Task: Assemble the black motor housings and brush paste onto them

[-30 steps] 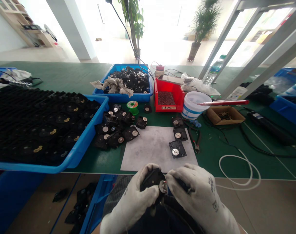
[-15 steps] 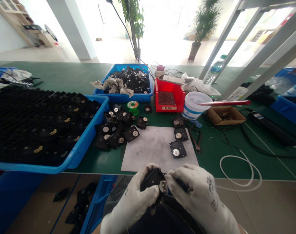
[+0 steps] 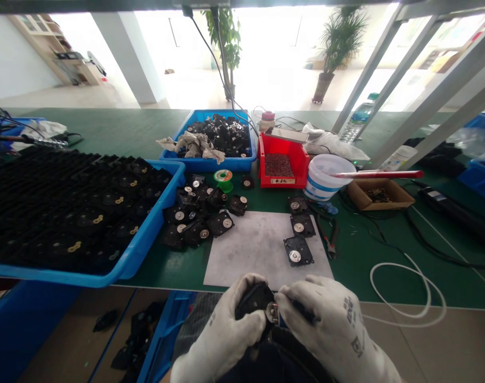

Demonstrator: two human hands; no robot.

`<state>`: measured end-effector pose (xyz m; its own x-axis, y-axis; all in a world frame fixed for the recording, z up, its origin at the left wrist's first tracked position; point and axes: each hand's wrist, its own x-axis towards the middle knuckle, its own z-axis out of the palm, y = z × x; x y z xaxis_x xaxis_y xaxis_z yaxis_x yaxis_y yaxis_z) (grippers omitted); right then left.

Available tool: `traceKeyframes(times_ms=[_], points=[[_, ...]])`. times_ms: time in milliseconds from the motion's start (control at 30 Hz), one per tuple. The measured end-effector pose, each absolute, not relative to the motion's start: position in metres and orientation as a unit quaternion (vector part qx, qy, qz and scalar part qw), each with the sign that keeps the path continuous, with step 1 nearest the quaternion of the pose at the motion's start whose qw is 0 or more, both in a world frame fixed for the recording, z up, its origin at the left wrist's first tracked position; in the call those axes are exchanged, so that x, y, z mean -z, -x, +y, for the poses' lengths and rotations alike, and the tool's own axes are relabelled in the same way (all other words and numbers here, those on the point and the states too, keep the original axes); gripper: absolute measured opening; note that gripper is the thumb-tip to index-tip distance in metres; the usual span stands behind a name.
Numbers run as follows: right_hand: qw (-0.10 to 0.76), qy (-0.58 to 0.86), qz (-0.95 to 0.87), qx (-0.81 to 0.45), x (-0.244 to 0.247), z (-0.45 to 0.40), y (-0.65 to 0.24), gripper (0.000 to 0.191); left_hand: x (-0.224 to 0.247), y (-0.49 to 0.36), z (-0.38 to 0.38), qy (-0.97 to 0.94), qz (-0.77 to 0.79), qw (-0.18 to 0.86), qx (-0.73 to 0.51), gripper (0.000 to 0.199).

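Black part (image 3: 253, 299) in my left hand (image 3: 230, 330)
It is near the white sheet (image 3: 262, 250), fingers closed round it. My right hand (image 3: 326, 322) curls round a dark thing (image 3: 305, 310), hard to see.

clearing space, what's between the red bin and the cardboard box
A white tub, crossed by a red rod, stands between the red bin and the cardboard box in the head view.
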<state>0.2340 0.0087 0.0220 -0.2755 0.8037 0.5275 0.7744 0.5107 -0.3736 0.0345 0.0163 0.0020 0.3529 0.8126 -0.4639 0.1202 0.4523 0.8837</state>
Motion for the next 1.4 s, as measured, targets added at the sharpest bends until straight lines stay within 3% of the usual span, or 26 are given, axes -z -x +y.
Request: traceKeyframes(times_ms=[300,500,600,700,733,833,933,1033,1200,1267,1333,1400], points=[[0.311,0.497,-0.81,-0.024,-0.017,0.01,-0.235,0.038,0.001,-0.031,0.015,-0.454,0.507,0.687,-0.256,0.041],[0.367,0.516,-0.773,-0.032,-0.02,0.012,-0.232,0.034,-0.003,-0.014,0.027,-0.492,0.529,0.618,-0.311,0.043],[0.389,0.554,-0.73,-0.092,-0.014,0.011,-0.246,0.017,0.004,0.012,0.046,-0.518,0.589,0.518,-0.34,0.046],[0.357,0.611,-0.686,-0.17,-0.003,0.013,-0.266,0.055,0.02,0.04,0.066,-0.603,0.616,0.374,-0.343,0.045],[0.347,0.642,-0.661,-0.176,0.001,0.015,-0.272,0.058,0.026,0.048,0.071,-0.638,0.617,0.319,-0.333,0.043],[0.34,0.738,-0.567,-0.133,0.012,0.022,-0.283,0.043,0.038,0.063,0.078,-0.693,0.623,0.16,-0.327,0.042],[0.324,0.779,-0.523,-0.119,0.019,0.031,-0.284,0.046,0.042,0.069,0.076,-0.689,0.632,0.02,-0.354,0.039],[0.314,0.786,-0.51,-0.152,0.024,0.039,-0.284,0.04,0.045,0.071,0.073,-0.707,0.604,-0.049,-0.365,0.031],[0.339,0.773,-0.498,-0.199,0.038,0.053,-0.288,0.052,0.051,0.066,0.066,-0.738,0.563,-0.091,-0.36,0.034],[0.361,0.76,-0.494,-0.219,0.042,0.055,-0.29,0.05,0.05,0.054,0.057,-0.726,0.542,-0.102,-0.411,0.04],[0.388,0.745,-0.489,-0.234,0.043,0.054,-0.289,0.047,0.045,0.03,0.043,-0.724,0.498,-0.023,-0.477,0.039],[0.418,0.728,-0.484,-0.246,0.038,0.049,-0.285,0.049,0.037,-0.004,0.03,-0.711,0.486,0.198,-0.469,0.029]])
